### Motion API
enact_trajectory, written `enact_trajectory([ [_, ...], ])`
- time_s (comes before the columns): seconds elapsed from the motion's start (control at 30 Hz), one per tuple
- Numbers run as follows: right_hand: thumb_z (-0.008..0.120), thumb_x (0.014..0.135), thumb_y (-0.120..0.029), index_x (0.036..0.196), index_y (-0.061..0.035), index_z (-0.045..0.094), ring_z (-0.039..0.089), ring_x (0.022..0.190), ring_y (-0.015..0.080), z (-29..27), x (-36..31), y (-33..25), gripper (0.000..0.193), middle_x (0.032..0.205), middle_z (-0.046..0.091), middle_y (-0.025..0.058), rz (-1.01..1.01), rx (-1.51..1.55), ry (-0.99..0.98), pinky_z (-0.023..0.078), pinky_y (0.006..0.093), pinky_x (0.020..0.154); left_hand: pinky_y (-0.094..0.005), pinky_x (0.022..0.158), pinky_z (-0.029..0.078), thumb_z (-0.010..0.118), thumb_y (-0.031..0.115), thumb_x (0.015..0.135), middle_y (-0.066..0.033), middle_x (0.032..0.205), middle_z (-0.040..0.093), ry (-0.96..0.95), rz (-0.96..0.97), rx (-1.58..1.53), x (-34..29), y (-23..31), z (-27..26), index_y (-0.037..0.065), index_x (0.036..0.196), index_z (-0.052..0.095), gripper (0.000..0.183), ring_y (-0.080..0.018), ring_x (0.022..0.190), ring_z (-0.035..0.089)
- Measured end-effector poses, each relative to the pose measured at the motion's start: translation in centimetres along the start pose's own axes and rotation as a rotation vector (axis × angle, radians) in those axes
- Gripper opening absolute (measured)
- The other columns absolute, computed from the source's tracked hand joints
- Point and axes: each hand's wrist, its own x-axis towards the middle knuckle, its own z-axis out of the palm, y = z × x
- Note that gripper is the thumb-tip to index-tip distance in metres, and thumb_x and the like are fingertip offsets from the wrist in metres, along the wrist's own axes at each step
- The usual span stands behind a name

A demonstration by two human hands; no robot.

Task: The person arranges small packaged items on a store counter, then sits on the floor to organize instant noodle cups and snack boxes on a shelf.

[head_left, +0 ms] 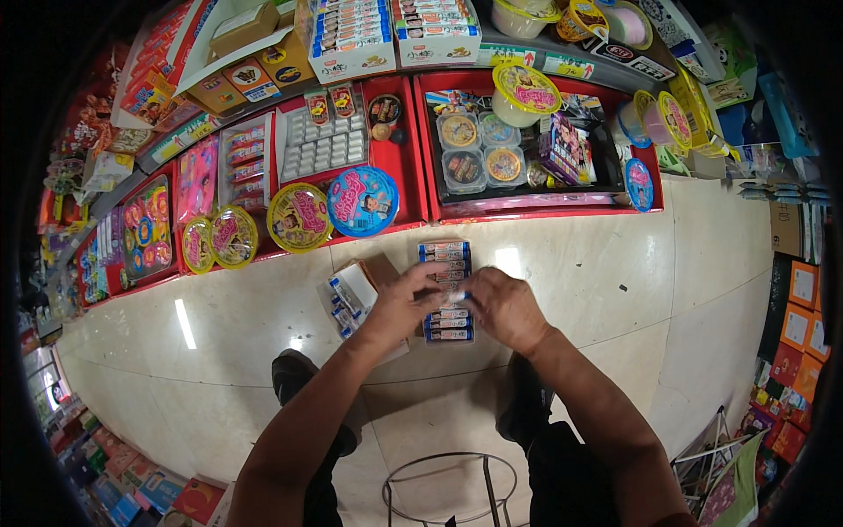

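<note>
Fingers [436, 283] of both hands on display box [446, 290] of candy rolls [450, 327]

glossy stone floor [615, 263] — shiny plastic-wrapped packs [446, 263]

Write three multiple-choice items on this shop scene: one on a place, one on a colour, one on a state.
1. Where does the box of small packets under the hands lie?
A. on the pale floor
B. inside a red tray
C. on the wire stool

2. What colour is the round lid leaning at the red tray's front edge, nearest the box?
A. green
B. blue
C. black

3. How are the left hand and right hand placed?
A. both on the box
B. both raised clear
C. one on the stool

Answers: 1 A, floor tiles surround it; 2 B, its face is blue; 3 A, both hands cover its middle.
</note>
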Motion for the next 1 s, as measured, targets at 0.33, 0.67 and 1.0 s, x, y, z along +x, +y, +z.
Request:
enact_trajectory([
  [0.33,0.07,0.079,-0.011,0.098,-0.0101,0.067,0.065,0.081,0.0288,2.1,2.7,2.9,0.019,0.093,0.065,0.0088,0.225,-0.044,0.154,0.055,0.0387,0.072,-0.0254,0.073,0.051,0.067,-0.005,0.082,-0.0062,0.09,0.068,0.489,0.128,0.181,3.0,-2.7,-0.4,0.0,0.095,0.065,0.014,-0.0109,0.079,0.063],
  [0.67,0.068,0.076,-0.007,0.098,-0.0094,0.071,0.064,0.085,0.0249,3.0,2.5,3.4,0.023,0.091,0.063,0.0069,0.259,-0.086,0.258,0.055,0.036,0.073,-0.0321,0.07,0.05,0.069,-0.004,0.076,-0.0098,0.084,0.065,0.596,0.214,0.382,4.0,-1.9,0.8,0.002,0.091,0.066,0.017,-0.0204,0.073,0.063],
  [1.0,0.07,0.077,-0.009,0.095,-0.0108,0.071,0.066,0.081,0.025,3.6,2.8,2.9,0.018,0.09,0.066,0.0073,0.244,-0.135,0.284,0.056,0.0349,0.071,-0.0403,0.076,0.051,0.067,0.0,0.078,-0.0132,0.091,0.064,0.624,0.176,0.399,3.6,-1.8,0.8,0.005,0.092,0.064,0.015,-0.0323,0.085,0.063],
])
